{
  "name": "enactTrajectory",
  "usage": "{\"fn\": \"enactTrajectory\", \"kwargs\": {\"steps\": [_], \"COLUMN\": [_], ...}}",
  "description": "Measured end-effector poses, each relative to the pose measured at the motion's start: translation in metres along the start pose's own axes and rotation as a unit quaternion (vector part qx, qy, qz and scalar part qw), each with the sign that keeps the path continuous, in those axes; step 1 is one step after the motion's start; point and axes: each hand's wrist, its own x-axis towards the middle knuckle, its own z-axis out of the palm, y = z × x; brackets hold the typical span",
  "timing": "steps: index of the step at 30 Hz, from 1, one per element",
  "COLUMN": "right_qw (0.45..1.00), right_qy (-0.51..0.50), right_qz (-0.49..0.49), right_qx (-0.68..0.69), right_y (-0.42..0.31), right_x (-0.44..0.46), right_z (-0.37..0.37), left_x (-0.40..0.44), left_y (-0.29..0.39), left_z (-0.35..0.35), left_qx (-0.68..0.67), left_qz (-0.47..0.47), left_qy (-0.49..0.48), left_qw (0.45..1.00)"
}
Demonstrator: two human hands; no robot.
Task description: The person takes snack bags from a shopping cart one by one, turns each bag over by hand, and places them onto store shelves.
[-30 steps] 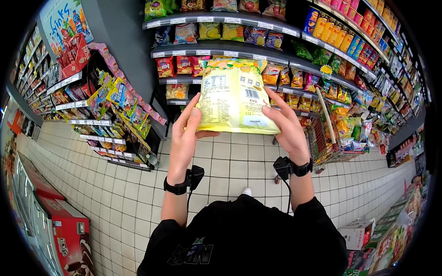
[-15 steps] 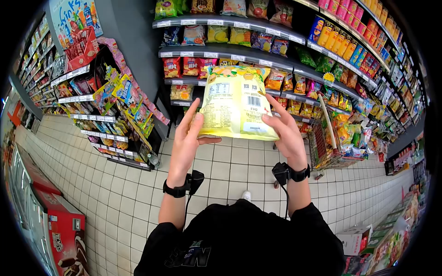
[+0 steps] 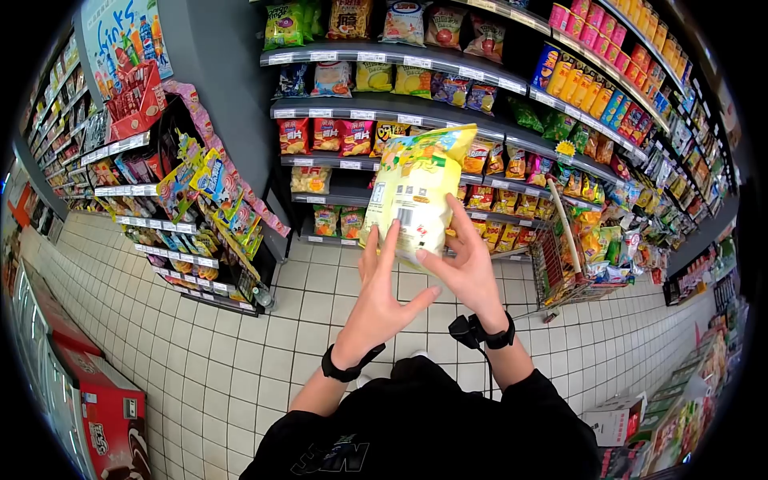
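Against the right fingers (image 3: 466, 226) and thumb (image 3: 438, 267) rests a tilted yellow bag (image 3: 419, 190).

Head-worn, the lone camera looks forward and down — left hand (image 3: 378, 306) and right hand (image 3: 470, 278) near, shelves (image 3: 352, 55) beyond.

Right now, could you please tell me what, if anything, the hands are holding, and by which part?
The right hand holds a pale yellow, puffy plastic snack bag by its lower right side; the left hand overlaps its lower left, contact unclear.
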Motion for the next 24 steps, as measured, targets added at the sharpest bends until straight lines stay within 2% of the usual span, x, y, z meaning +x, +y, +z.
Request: {"fn": "enactTrajectory", "kwargs": {"steps": [2, 4, 6, 8, 9, 12, 14, 15, 17, 18, 20, 24], "right_qw": [0.999, 0.998, 0.992, 0.992, 0.992, 0.99, 1.0, 1.0, 0.996, 0.996, 0.991, 0.991], "right_qy": [-0.035, -0.055, -0.109, -0.118, -0.125, -0.126, 0.0, 0.002, 0.037, 0.04, -0.025, -0.026], "right_qz": [-0.021, -0.015, -0.031, -0.032, -0.028, -0.026, 0.018, 0.017, 0.055, 0.052, 0.097, 0.102], "right_qx": [-0.013, -0.028, -0.055, -0.031, -0.008, 0.051, -0.012, -0.001, -0.063, -0.053, 0.085, 0.087], "right_y": [0.007, 0.013, 0.022, 0.027, 0.033, 0.052, 0.078, 0.089, 0.104, 0.109, 0.117, 0.132], "right_x": [0.001, 0.003, 0.011, 0.026, 0.034, 0.069, 0.095, 0.106, 0.13, 0.139, 0.156, 0.189], "right_z": [0.004, 0.002, 0.0, 0.004, 0.003, -0.014, -0.035, -0.042, -0.055, -0.061, -0.072, -0.1], "left_x": [0.006, 0.017, 0.029, 0.041, 0.047, 0.073, 0.091, 0.101, 0.122, 0.134, 0.156, 0.198], "left_y": [-0.019, -0.034, -0.048, -0.068, -0.078, -0.094, -0.1, -0.1, -0.106, -0.112, -0.124, -0.141], "left_z": [0.008, 0.019, 0.021, 0.02, 0.02, 0.01, 0.005, 0.002, 0.003, 0.007, 0.018, 0.041], "left_qx": [-0.004, -0.19, -0.232, -0.304, -0.304, -0.371, -0.368, -0.394, -0.41, -0.401, -0.477, -0.529], "left_qz": [0.012, 0.024, -0.006, -0.09, -0.079, -0.129, -0.131, -0.139, -0.147, -0.147, -0.163, -0.183], "left_qy": [0.001, 0.059, 0.069, 0.143, 0.164, 0.166, 0.152, 0.131, 0.104, 0.1, 0.064, 0.039], "left_qw": [1.0, 0.98, 0.97, 0.938, 0.935, 0.904, 0.908, 0.899, 0.894, 0.899, 0.861, 0.828]}}
